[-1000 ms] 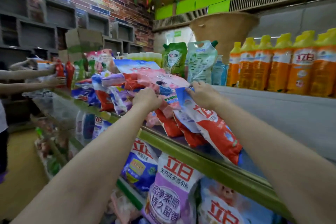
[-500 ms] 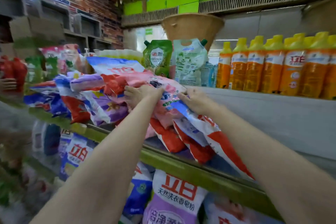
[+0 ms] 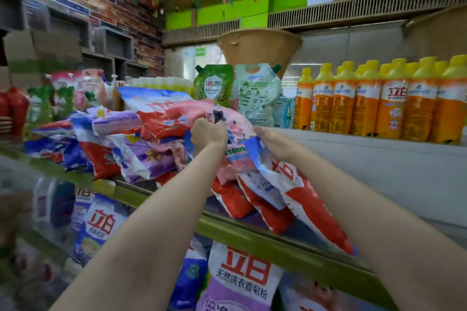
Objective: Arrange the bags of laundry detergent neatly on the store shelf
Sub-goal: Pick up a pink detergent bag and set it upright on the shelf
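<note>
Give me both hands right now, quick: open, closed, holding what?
Left hand: closed, gripping the pink bag on top of the pile.
Right hand: closed on the top edge of the red-and-white bag.

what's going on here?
A person is sorting a messy heap of detergent bags on the store shelf. The left hand grips the top of the pink bag; the right hand holds the upper edge of the white, blue and red bag, which leans over the shelf's front edge. The other bags lie piled crookedly to the left. Orange bottles stand in a tidy row on the right.
</note>
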Motion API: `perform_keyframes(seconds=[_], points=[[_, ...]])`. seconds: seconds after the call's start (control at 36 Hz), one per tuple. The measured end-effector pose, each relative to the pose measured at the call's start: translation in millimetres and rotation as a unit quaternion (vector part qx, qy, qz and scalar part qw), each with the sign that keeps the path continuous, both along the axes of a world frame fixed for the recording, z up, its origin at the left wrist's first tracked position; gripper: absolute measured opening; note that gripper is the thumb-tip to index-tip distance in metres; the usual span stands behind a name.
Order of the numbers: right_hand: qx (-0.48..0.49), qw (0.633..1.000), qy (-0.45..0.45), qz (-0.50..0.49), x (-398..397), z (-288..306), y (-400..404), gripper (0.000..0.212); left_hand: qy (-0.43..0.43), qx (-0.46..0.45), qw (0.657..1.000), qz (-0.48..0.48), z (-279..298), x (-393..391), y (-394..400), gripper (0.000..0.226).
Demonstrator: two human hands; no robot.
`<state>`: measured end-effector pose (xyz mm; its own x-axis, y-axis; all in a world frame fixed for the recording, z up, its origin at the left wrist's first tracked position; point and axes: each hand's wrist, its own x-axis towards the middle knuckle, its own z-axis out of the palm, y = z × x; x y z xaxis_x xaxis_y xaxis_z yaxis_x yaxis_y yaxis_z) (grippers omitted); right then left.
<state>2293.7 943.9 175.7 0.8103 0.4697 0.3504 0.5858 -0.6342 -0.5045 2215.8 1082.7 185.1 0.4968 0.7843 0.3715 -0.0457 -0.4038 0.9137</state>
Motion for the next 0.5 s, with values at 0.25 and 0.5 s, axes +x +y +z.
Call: perform_keyframes(seconds=[0.25,0.5], points=[[-0.020,1.000,0.007,-0.013,-6,4,-21,0.047,-0.088,0.182,0.979,0.003,36,-9,-17,0.019],[0.221,0.966,0.130,-0.032,3,27,-37,0.086,-0.165,0.222,0.961,-0.014,83,-9,-40,0.031]])
